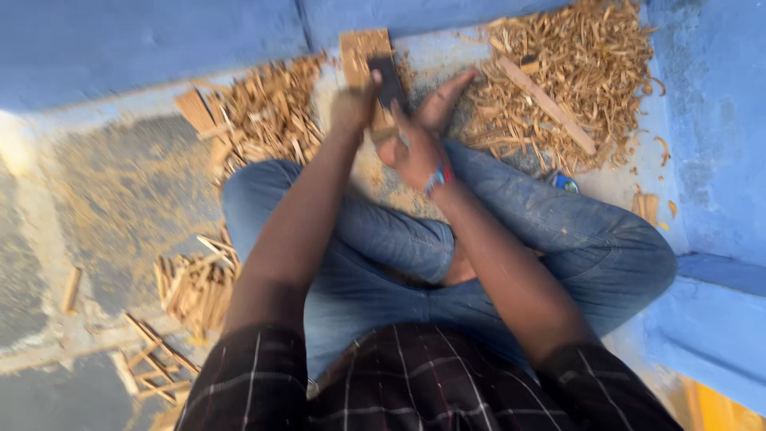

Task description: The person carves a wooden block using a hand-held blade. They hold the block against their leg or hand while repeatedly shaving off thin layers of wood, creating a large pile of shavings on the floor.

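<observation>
I sit cross-legged in blue jeans on a floor, and the view is blurred by motion. My left hand (353,105) grips the lower end of a flat wooden piece (361,49) that stands upright in front of me. My right hand (416,152) holds a dark blade-like tool (388,80) against the wood, just right of my left hand. A beaded band circles my right wrist. My bare foot (448,96) lies just behind the hands.
Piles of wood shavings and split sticks lie left (267,112) and right (574,72) of the hands. A long wooden stick (546,104) rests on the right pile. More sticks (191,283) lie by my left knee. Blue walls (718,120) close in behind and on the right.
</observation>
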